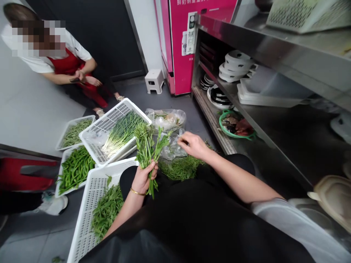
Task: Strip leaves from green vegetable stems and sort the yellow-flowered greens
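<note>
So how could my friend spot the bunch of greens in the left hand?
Find the black clothing at the bottom. Just above, left of the middle, the left hand has a gold bracelet at its wrist, and the leafy bunch pokes up from it. Unlike the scallions lying in a white basket behind, it's gripped upright.

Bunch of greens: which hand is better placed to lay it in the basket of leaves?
Probably your left hand: it grips the bunch of greens and is nearer the basket of leaves. Your right hand is farther away, not gripping the bunch.
</note>
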`<state>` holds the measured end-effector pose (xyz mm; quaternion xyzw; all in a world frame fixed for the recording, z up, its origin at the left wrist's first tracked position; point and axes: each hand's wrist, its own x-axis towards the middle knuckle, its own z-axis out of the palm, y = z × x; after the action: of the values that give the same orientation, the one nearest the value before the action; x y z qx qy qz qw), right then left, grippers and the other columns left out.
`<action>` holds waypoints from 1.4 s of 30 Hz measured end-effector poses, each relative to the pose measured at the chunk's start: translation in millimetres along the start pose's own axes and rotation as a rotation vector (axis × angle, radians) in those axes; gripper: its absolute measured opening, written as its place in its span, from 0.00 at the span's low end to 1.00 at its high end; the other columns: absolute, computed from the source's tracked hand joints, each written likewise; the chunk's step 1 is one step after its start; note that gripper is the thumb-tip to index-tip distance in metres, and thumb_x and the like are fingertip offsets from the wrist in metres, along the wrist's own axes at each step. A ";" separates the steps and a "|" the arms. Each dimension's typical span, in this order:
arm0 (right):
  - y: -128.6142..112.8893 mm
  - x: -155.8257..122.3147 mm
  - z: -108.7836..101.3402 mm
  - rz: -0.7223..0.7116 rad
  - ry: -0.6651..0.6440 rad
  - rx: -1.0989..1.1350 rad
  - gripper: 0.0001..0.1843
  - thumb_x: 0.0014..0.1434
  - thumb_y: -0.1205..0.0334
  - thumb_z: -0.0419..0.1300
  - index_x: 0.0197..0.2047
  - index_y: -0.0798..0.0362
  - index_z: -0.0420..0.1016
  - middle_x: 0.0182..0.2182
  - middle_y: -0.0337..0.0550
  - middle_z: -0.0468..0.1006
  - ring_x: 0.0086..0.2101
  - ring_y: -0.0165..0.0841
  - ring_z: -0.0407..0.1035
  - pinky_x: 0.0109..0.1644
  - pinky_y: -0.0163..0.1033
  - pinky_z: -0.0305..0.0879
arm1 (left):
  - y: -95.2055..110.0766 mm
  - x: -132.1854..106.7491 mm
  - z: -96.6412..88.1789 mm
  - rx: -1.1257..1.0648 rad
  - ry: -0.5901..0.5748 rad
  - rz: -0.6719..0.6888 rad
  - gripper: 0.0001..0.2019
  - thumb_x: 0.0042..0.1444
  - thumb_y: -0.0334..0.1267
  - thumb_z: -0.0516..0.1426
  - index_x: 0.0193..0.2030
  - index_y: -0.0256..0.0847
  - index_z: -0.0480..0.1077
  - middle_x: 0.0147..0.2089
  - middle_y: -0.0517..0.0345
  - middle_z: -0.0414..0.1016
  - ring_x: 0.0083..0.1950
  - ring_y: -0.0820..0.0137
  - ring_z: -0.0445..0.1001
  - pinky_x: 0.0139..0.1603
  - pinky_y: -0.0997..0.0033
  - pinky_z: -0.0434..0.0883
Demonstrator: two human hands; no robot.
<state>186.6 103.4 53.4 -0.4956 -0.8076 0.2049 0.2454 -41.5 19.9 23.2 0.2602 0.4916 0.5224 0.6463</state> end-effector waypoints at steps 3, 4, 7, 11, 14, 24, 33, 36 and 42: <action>-11.5 21.3 -9.8 -0.139 0.159 -0.012 0.22 0.57 0.60 0.55 0.55 0.53 0.62 0.54 0.51 0.64 0.41 0.33 0.68 0.43 0.39 0.65 | -1.8 -2.6 2.3 -0.001 -0.056 -0.014 0.11 0.45 0.37 0.64 0.32 0.33 0.69 0.22 0.61 0.66 0.16 0.84 0.56 0.13 0.83 0.52; -10.4 26.9 -11.5 -0.178 0.133 -0.007 0.28 0.55 0.60 0.57 0.58 0.53 0.59 0.56 0.51 0.63 0.41 0.33 0.68 0.43 0.39 0.65 | -1.7 -3.2 1.9 -0.003 -0.077 -0.026 0.11 0.45 0.37 0.63 0.32 0.32 0.69 0.22 0.62 0.66 0.15 0.84 0.55 0.13 0.83 0.51; -1.2 34.0 -12.8 -0.184 -0.031 0.043 0.30 0.53 0.62 0.60 0.58 0.56 0.60 0.45 0.49 0.73 0.35 0.31 0.69 0.40 0.37 0.65 | 0.3 -4.1 -2.9 -0.034 -0.128 -0.055 0.10 0.47 0.37 0.62 0.32 0.32 0.69 0.22 0.62 0.64 0.15 0.85 0.53 0.13 0.83 0.50; 5.1 22.6 -16.3 -0.139 -0.103 0.105 0.24 0.54 0.58 0.61 0.52 0.59 0.67 0.29 0.42 0.75 0.30 0.30 0.69 0.35 0.34 0.62 | 2.5 -1.9 -12.2 -0.069 -0.126 -0.064 0.10 0.47 0.37 0.62 0.32 0.32 0.69 0.22 0.63 0.63 0.15 0.86 0.52 0.13 0.84 0.48; 5.4 14.0 -16.1 -0.197 -0.112 0.067 0.14 0.58 0.57 0.56 0.44 0.56 0.72 0.28 0.41 0.75 0.30 0.29 0.69 0.35 0.32 0.60 | 0.0 0.4 -13.4 -0.055 -0.093 -0.062 0.10 0.47 0.36 0.63 0.31 0.33 0.68 0.22 0.63 0.63 0.16 0.85 0.53 0.14 0.83 0.49; 61.3 6.7 -20.2 0.146 0.067 -0.078 0.12 0.59 0.59 0.52 0.35 0.55 0.73 0.29 0.44 0.76 0.28 0.30 0.68 0.32 0.33 0.60 | -17.8 0.7 4.3 0.096 -0.009 -0.010 0.14 0.42 0.39 0.65 0.32 0.34 0.68 0.21 0.62 0.67 0.15 0.82 0.57 0.13 0.81 0.52; -53.2 -0.6 28.6 -0.136 -0.170 0.053 0.11 0.56 0.57 0.58 0.40 0.52 0.73 0.32 0.42 0.77 0.31 0.30 0.69 0.33 0.32 0.58 | -28.0 8.5 13.1 0.373 -0.085 0.083 0.11 0.48 0.41 0.61 0.25 0.33 0.70 0.16 0.60 0.67 0.15 0.78 0.61 0.16 0.77 0.58; -49.0 9.6 48.2 -0.094 -0.222 0.073 0.09 0.54 0.57 0.59 0.30 0.53 0.74 0.26 0.39 0.75 0.27 0.29 0.67 0.30 0.31 0.55 | -28.4 7.9 12.1 0.354 -0.076 0.050 0.11 0.47 0.40 0.62 0.24 0.32 0.70 0.15 0.60 0.66 0.15 0.78 0.61 0.16 0.78 0.57; -29.7 -6.3 57.2 -0.225 -0.151 0.053 0.12 0.60 0.60 0.53 0.29 0.57 0.71 0.28 0.43 0.72 0.27 0.26 0.64 0.31 0.30 0.56 | -25.4 8.4 8.0 0.075 -0.012 -0.027 0.13 0.46 0.38 0.63 0.37 0.33 0.70 0.24 0.58 0.71 0.17 0.80 0.60 0.15 0.79 0.56</action>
<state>133.9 80.1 23.8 -0.3784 -0.8685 0.2339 0.2185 -23.8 21.1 1.6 0.2808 0.5104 0.4933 0.6460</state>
